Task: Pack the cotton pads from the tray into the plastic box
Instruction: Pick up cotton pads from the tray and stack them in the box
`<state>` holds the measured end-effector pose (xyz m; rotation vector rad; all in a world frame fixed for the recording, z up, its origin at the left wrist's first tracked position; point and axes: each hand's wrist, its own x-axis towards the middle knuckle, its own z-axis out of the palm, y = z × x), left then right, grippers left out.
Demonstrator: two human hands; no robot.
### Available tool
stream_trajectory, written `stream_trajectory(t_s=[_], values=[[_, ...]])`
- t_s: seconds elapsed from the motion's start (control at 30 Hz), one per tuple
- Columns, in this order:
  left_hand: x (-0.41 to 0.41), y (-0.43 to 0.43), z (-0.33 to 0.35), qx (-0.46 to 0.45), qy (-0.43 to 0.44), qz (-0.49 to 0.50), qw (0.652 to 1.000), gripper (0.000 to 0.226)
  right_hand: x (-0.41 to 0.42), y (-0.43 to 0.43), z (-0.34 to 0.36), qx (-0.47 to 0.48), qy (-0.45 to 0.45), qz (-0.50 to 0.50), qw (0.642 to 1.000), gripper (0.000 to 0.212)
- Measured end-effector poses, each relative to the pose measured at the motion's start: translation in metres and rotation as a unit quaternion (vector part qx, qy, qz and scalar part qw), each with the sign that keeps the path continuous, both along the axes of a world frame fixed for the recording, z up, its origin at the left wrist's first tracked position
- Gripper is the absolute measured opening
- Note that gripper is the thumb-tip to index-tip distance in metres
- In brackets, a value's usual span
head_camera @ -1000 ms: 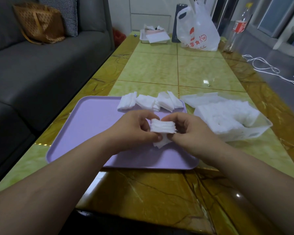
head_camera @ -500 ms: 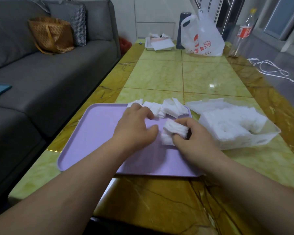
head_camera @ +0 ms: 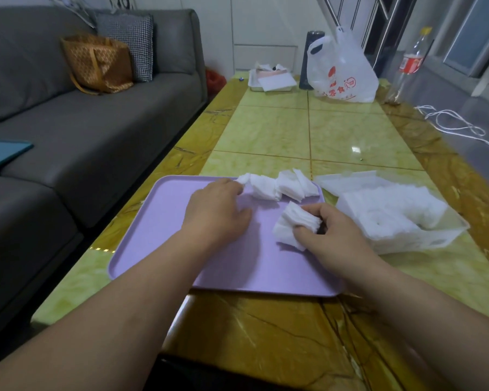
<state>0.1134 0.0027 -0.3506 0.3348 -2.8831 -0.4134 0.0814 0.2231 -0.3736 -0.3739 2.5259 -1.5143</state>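
Note:
A lilac tray (head_camera: 158,249) lies on the table in front of me. Along its far edge sits a row of white cotton pads (head_camera: 280,186). My right hand (head_camera: 333,232) grips a small stack of cotton pads (head_camera: 292,225) over the tray's right side. My left hand (head_camera: 218,210) reaches over the tray, its fingertips touching the left end of the row of pads. To the right of the tray stands a clear plastic box (head_camera: 435,238) holding many white pads, its lid (head_camera: 347,180) lying behind it.
The table (head_camera: 266,131) is glossy yellow-green marble. At its far end stand a white plastic bag (head_camera: 342,71), a small tray with papers (head_camera: 271,80), a dark cylinder (head_camera: 312,57) and a bottle (head_camera: 407,63). A grey sofa (head_camera: 82,114) runs along the left.
My hands have parted: the left hand let go of the stack and moved to the far row of pads. The right hand keeps the stack and has lowered it towards the tray.

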Motion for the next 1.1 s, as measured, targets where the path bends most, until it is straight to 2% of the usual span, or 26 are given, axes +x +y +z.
stream_trajectory(t_s=[0.1, 0.13, 0.2, 0.27, 0.33, 0.43, 0.53, 0.67, 0.73, 0.93, 1.0, 1.1], values=[[0.011, 0.003, 0.022, 0.044, 0.068, 0.032, 0.996, 0.019, -0.002, 0.0, -0.002, -0.012, -0.005, -0.004, 1.0, 0.025], [0.014, 0.004, 0.025, 0.095, 0.091, 0.035, 0.991, 0.014, -0.002, 0.0, -0.003, -0.016, -0.007, -0.008, 1.0, 0.024], [0.021, 0.006, 0.028, 0.267, 0.11, 0.022, 0.957, 0.022, -0.003, -0.001, -0.005, -0.024, -0.005, -0.015, 1.0, 0.023], [0.027, 0.007, 0.029, 0.422, 0.065, -0.015, 0.904, 0.037, -0.003, -0.002, -0.005, -0.033, -0.001, -0.019, 0.999, 0.023], [0.028, 0.005, 0.031, 0.486, 0.012, -0.058, 0.872, 0.048, -0.004, -0.002, -0.006, -0.044, -0.002, -0.026, 0.999, 0.023], [0.028, 0.002, 0.029, 0.543, -0.058, -0.121, 0.829, 0.042, -0.005, -0.002, -0.005, -0.067, -0.015, -0.024, 0.997, 0.026], [0.028, 0.008, 0.018, 0.538, -0.112, -0.15, 0.821, 0.031, -0.006, 0.001, -0.004, -0.099, -0.041, 0.0, 0.994, 0.03], [0.023, 0.016, 0.004, 0.42, -0.089, -0.131, 0.893, 0.019, -0.006, 0.002, -0.005, -0.101, -0.059, 0.04, 0.992, 0.026], [0.021, 0.018, 0.003, 0.39, -0.059, -0.128, 0.91, 0.017, -0.006, 0.002, -0.004, -0.097, -0.06, 0.053, 0.992, 0.024], [0.019, 0.016, 0.003, 0.446, -0.074, -0.15, 0.879, 0.017, -0.006, 0.002, -0.002, -0.089, -0.056, 0.049, 0.993, 0.024], [0.018, 0.018, 0.001, 0.427, -0.047, -0.128, 0.894, 0.016, -0.005, 0.002, -0.002, -0.072, -0.043, 0.066, 0.994, 0.025], [0.017, 0.026, -0.002, 0.393, -0.01, -0.114, 0.912, 0.017, -0.003, 0.004, 0.002, -0.052, -0.036, 0.106, 0.992, 0.049]])
